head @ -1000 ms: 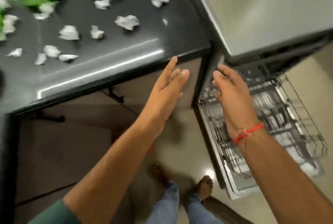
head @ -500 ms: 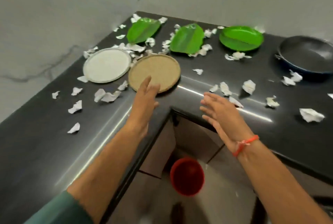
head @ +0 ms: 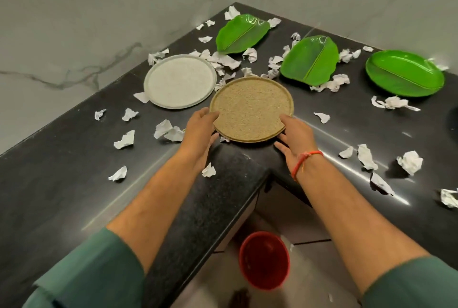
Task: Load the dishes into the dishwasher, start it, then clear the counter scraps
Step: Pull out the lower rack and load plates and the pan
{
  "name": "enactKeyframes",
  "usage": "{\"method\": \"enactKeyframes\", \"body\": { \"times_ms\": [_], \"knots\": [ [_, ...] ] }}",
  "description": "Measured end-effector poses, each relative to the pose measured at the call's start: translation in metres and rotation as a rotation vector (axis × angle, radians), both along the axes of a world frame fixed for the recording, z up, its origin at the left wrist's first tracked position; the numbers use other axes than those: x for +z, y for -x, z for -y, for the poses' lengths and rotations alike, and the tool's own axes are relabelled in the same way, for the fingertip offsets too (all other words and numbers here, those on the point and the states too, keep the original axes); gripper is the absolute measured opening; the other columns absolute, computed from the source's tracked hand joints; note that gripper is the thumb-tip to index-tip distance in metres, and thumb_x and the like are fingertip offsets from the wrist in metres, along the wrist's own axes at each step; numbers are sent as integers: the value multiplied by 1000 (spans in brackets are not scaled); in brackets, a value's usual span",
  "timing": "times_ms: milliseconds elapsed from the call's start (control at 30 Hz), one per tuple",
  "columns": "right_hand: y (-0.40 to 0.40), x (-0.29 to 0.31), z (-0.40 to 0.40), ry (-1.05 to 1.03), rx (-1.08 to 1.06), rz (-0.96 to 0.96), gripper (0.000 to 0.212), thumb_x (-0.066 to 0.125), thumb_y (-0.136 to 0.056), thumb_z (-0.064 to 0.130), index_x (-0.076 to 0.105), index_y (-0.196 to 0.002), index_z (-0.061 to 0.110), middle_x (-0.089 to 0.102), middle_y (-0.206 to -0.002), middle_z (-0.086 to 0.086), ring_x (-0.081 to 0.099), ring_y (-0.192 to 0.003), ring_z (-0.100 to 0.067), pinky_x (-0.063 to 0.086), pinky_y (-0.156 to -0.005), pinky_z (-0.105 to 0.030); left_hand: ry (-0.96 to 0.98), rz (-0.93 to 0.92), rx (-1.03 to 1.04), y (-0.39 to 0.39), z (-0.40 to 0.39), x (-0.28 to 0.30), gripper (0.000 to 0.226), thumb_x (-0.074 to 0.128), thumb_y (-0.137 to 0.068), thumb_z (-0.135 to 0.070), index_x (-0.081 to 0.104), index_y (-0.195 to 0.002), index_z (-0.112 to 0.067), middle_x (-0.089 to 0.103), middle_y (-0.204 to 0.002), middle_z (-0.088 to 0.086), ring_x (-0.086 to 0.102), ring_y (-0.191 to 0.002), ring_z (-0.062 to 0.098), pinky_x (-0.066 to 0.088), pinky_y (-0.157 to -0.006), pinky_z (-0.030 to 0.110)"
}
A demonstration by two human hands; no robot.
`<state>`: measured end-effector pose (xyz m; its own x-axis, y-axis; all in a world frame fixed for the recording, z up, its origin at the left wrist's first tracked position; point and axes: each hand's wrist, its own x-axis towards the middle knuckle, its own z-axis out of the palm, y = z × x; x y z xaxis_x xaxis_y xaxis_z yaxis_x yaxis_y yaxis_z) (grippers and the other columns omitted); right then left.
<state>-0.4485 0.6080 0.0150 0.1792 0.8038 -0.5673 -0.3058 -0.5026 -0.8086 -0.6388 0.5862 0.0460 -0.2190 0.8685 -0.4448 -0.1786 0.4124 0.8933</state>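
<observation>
Both hands, left hand (head: 202, 125) and right hand (head: 295, 131), fingers curled round the brown plate (head: 251, 108) edges, ready to lift off the table (head: 74, 159).

Below our fingers we see a red bucket (head: 264, 260) standing on the pale tiled floor (head: 292, 231), inside the corner of the dark worktop (head: 62, 171). Beyond our fingers, grey-veined marble walls (head: 104, 10) meet in a corner behind that worktop.
</observation>
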Motion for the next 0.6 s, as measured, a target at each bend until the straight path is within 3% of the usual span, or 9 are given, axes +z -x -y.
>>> {"method": "enactKeyframes", "body": {
  "times_ms": [67,167,267,333,367,467,600],
  "knots": [
    [0,-5,-6,16,-39,10,45,67,-91,35,57,-131,17,68,-121,-3,67,-100,-18,48,-65,-30,11,44,42,1,-3,3,45,56,-102,-22,43,-145,-18,61,-123,-1,63,-119,20,46,-110,39],
    [2,0,-10,25,-52,0,5,58,-98,17,63,-100,14,69,-95,-5,68,-69,-14,50,-51,-26,14,85,83,-1,-4,8,42,56,-102,-17,45,-142,-19,58,-110,-5,66,-112,21,51,-103,38],
    [0,16,-2,-19,-86,-93,11,55,-99,9,60,-90,13,65,-84,-7,64,-52,-11,51,-47,-24,-21,103,103,-5,0,16,27,57,-101,-16,49,-126,-19,61,-100,-5,65,-97,12,52,-83,29],
    [-10,30,20,-93,-85,-142,14,54,-101,9,63,-89,11,67,-78,-5,64,-53,-10,53,-52,-25,-59,96,72,-13,4,25,15,59,-99,-20,55,-113,-19,63,-85,-6,58,-80,9,44,-73,28],
    [-16,38,34,-132,-77,-166,15,54,-101,10,65,-90,10,68,-77,-4,64,-55,-9,54,-54,-25,-72,96,57,-18,7,31,15,60,-98,-24,60,-112,-18,66,-84,-7,59,-79,10,46,-75,29],
    [-50,51,87,-235,-94,-212,16,54,-102,13,67,-94,10,70,-77,-1,64,-62,-8,55,-56,-25,-118,129,-62,-54,19,47,24,62,-98,-27,66,-120,-18,76,-109,-1,71,-102,17,55,-96,38],
    [-116,54,159,-267,-236,-240,16,53,-103,14,68,-100,10,74,-88,-4,66,-68,-10,56,-58,-25,-152,161,-302,-125,53,67,23,56,-101,-25,68,-117,-15,77,-111,4,74,-101,18,61,-86,34]
  ]
}}
